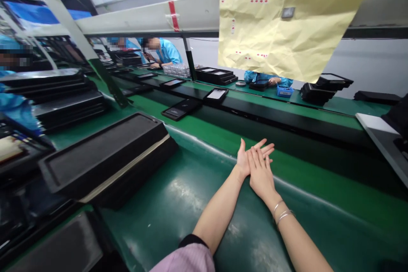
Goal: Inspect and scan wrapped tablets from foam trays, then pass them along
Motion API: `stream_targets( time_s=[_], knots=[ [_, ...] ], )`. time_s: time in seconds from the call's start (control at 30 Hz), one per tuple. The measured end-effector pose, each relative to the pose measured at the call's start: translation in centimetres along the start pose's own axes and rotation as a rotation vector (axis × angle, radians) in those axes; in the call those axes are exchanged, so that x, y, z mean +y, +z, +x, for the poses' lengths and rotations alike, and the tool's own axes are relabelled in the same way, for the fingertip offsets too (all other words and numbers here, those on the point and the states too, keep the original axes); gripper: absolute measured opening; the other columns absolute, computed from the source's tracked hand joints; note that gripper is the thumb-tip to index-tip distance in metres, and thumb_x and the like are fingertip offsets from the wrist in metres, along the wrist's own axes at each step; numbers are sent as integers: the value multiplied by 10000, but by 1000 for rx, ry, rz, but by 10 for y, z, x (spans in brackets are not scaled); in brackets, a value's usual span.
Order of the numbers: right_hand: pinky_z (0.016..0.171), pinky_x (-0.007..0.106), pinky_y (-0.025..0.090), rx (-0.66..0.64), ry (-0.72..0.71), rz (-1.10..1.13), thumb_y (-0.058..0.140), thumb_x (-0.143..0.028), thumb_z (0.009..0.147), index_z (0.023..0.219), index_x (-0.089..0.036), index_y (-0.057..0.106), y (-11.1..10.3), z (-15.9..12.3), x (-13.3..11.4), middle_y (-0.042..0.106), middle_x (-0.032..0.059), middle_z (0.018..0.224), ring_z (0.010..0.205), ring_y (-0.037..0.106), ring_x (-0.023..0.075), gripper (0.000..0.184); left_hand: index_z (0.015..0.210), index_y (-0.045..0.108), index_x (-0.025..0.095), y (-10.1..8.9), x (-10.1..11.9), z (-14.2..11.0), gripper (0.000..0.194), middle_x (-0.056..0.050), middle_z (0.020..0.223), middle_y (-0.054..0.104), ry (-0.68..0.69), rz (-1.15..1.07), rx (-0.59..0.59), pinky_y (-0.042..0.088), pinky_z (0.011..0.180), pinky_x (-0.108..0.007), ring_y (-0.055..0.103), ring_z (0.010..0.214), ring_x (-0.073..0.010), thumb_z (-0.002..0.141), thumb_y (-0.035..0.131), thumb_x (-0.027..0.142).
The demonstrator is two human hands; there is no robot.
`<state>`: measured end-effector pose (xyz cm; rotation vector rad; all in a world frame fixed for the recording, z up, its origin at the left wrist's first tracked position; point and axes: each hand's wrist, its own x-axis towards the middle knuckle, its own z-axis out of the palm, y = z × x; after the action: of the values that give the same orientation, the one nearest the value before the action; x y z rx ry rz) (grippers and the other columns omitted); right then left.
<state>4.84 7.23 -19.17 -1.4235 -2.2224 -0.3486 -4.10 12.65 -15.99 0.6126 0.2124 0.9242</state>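
Fingers outstretched, right hand overlapping left hand

Left hand and right hand pressed flat together; empty; above green mat.

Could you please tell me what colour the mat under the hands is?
Green mat, clearest in the head view.

You can read no word or number anywhere here. The crumpled yellow paper sheet hanging above the line carries rows of small red stamp marks, too small to make out. The white overhead beam bears a red-and-white striped tape label with tiny characters at its top, also illegible. The dark tablet screens on the belt show nothing readable.
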Motion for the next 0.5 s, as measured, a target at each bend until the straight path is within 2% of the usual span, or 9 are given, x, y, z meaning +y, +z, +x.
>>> stream_targets(
  time_s=[0.13, 0.23, 0.33, 0.5],
  knots=[
    [1142, 526, 243, 19, 54, 55, 382, 1, 744, 1437, -25, 330, 3, -4, 2, 314, 175, 1509, 1441, 158, 295, 695, 1320, 487, 128, -10, 7, 5, 848, -216, 1304, 561, 64, 180, 82, 319, 1037, -542, 482, 1264, -352, 819, 264, 775],
    [1123, 495, 315, 32, 89, 106, 362, 18, 747, 1441, -4, 284, 5, -9, 6, 312, 201, 1502, 1430, 204, 295, 699, 1213, 557, 150, -31, 27, 8, 548, -134, 1215, 607, 183, 411, 268, 402, 994, -514, 575, 1122, -272, 891, 462, 583],
    [1099, 455, 378, 41, 113, 150, 345, 13, 770, 1439, -24, 273, 9, -12, 9, 323, 214, 1488, 1409, 267, 286, 674, 1142, 587, 166, -59, 63, 5, 320, -93, 1197, 596, 316, 681, 526, 476, 928, -471, 585, 1059, -233, 903, 566, 377],
    [1093, 442, 403, 40, 146, 168, 334, -7, 790, 1454, -79, 244, 14, -13, 9, 293, 202, 1502, 1397, 300, 276, 674, 1150, 586, 181, -102, 133, -15, 286, -96, 1230, 576, 423, 1106, 903, 497, 914, -459, 577, 1071, -230, 907, 569, 331]
  ],
)
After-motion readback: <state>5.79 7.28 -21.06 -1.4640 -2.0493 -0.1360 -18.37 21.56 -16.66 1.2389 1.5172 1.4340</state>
